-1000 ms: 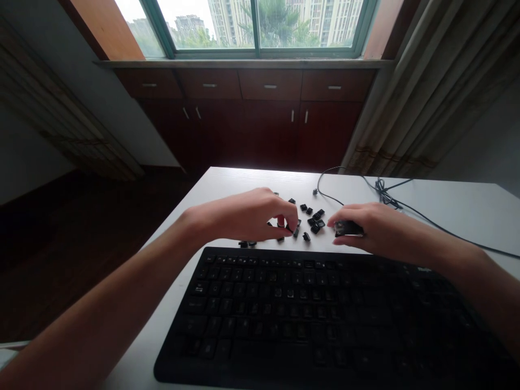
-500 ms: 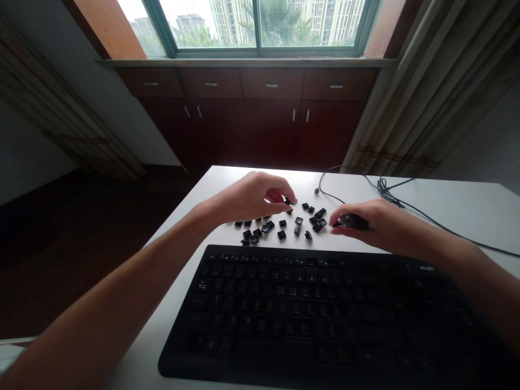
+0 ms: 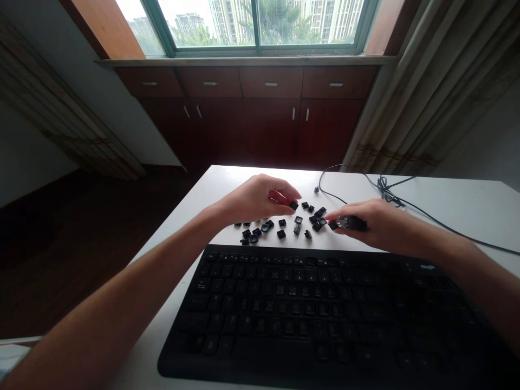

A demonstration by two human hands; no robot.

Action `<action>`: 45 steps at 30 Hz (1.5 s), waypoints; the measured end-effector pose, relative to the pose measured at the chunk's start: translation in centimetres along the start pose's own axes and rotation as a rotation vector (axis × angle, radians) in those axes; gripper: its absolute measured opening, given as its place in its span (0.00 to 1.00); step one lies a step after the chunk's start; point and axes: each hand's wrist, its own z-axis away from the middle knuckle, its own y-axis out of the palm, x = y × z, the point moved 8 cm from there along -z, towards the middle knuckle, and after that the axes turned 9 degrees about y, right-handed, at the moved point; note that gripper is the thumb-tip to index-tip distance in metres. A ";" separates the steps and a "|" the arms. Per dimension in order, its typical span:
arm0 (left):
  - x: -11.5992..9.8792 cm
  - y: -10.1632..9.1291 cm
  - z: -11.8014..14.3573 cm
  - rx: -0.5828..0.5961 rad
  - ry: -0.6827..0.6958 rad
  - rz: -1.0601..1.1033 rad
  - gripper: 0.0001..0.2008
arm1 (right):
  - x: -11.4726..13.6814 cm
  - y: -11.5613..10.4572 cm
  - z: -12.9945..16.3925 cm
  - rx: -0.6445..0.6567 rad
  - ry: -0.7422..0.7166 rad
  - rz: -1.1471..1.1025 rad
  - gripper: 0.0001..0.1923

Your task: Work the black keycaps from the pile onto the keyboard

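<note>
A small black keycap [image 3: 293,206] is pinched between the thumb and index finger of my left hand [image 3: 260,199], just above the table. My right hand [image 3: 379,221] is closed around a small black-handled tool [image 3: 354,222] with a shiny middle part. Its exact kind is unclear, and a dark piece shows at its tip by my fingertips. Between and in front of my hands lie several loose keycaps [image 3: 281,234], some partly behind my left wrist. Nearer to me is a black keyboard [image 3: 260,325] with gaps in its rows.
The white table [image 3: 459,206] ends in a far edge before dark red cabinets [image 3: 268,130]. A black cable [image 3: 382,189] lies bundled behind my right hand, its plug [image 3: 316,190] near the keycaps. Above the cabinets is a window [image 3: 260,27].
My left hand has shifted slightly right, and the keycap in its fingers now shows more fully. My right hand is nearly in place, with its fingertips moved slightly left.
</note>
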 end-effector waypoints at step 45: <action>-3.8 3.8 -0.4 0.089 0.130 0.290 0.20 | 5.3 -2.1 1.3 -0.086 -0.230 -0.131 0.14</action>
